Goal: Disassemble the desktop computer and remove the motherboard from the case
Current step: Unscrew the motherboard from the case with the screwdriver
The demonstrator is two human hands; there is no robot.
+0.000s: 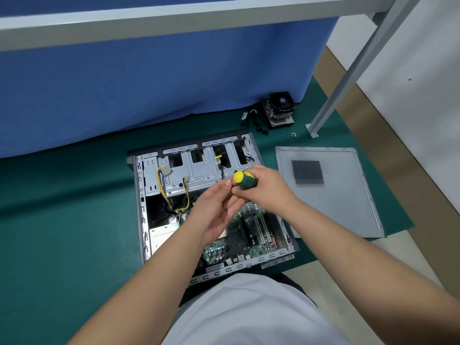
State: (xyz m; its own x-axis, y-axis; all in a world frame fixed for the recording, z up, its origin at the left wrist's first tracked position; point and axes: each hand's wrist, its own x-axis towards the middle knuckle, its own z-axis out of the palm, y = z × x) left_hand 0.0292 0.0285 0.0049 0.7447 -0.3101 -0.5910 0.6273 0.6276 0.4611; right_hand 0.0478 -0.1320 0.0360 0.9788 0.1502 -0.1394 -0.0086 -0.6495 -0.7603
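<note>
1. Head view, step in hand: looks like mid-disassembly, w/ the board's fixing screws the likely job. Open grey steel desktop case lies on its side on the green floor mat; green motherboard sits inside it, lower right part, not yet out.
2. Hands: right hand is wrapped round the stubby green-and-yellow screwdriver, yellow butt end toward the camera. Left hand is palm-up w/ fingers relaxed, fingertips touching the right hand by the tool. Both hover above the case, close together. Whether the left palm holds a small screw I cannot tell; too small to see.
3. Next move, my guess: bring the tip down square onto a board screw. Needs a steady vertical approach past the yellow-and-black PSU cables, then loose screws parked off to the side.
4. Counts: 1 case, 1 motherboard, 1 screwdriver, 2 hands.
5. Already off, by how things lie: 1 grey perforated side panel flat on the mat right of the case; 1 black CPU cooler w/ fan by the blue partition; 1 bundle of black cables just beside the cooler; approx 2 tiny screws near the metal frame leg.
</note>
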